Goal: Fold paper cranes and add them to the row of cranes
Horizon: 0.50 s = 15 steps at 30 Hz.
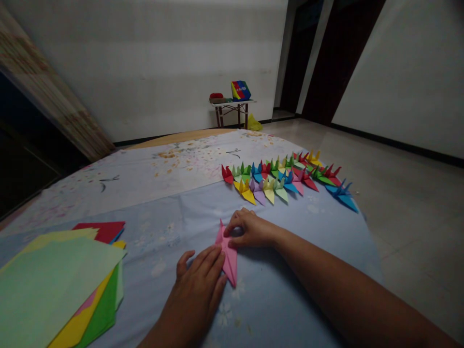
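In the middle of the cloth-covered bench, just ahead of me, lies the pink folded paper, a narrow pointed shape. My left hand lies flat, fingers open and pressing its lower half. My right hand has its fingers pinched on the upper tip. I judge the paper feather-light, thin and easily torn, best held at its folded edges. The colourful packet far off bears writing too small to read.

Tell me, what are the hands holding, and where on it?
A pink folded paper: the left hand presses its middle flat on the cloth, the right hand pinches its upper edge.
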Available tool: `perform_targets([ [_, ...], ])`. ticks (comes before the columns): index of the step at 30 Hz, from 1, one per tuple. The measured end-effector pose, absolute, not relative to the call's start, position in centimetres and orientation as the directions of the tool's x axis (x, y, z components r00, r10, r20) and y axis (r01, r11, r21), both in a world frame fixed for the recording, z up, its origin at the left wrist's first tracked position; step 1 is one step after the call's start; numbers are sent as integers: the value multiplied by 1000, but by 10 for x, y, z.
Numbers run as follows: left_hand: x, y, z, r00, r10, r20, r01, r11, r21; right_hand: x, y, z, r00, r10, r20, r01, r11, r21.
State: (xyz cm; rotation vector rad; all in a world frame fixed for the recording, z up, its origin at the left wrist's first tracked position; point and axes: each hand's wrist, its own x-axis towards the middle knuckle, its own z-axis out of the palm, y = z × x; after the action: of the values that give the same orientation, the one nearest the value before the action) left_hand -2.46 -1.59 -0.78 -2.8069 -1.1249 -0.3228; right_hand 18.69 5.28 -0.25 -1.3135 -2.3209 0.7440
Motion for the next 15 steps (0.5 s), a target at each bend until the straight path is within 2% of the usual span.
perform_targets([
  [11, -22, -18, -9, 720, 659, 216, 683, -728, -59, 184, 52, -3, -508, 860, 38, 683, 429, -591],
  [15, -18, -18, -7, 703, 686, 188, 703, -711, -31, 182, 50, -6, -504, 860, 78, 694, 457, -557],
])
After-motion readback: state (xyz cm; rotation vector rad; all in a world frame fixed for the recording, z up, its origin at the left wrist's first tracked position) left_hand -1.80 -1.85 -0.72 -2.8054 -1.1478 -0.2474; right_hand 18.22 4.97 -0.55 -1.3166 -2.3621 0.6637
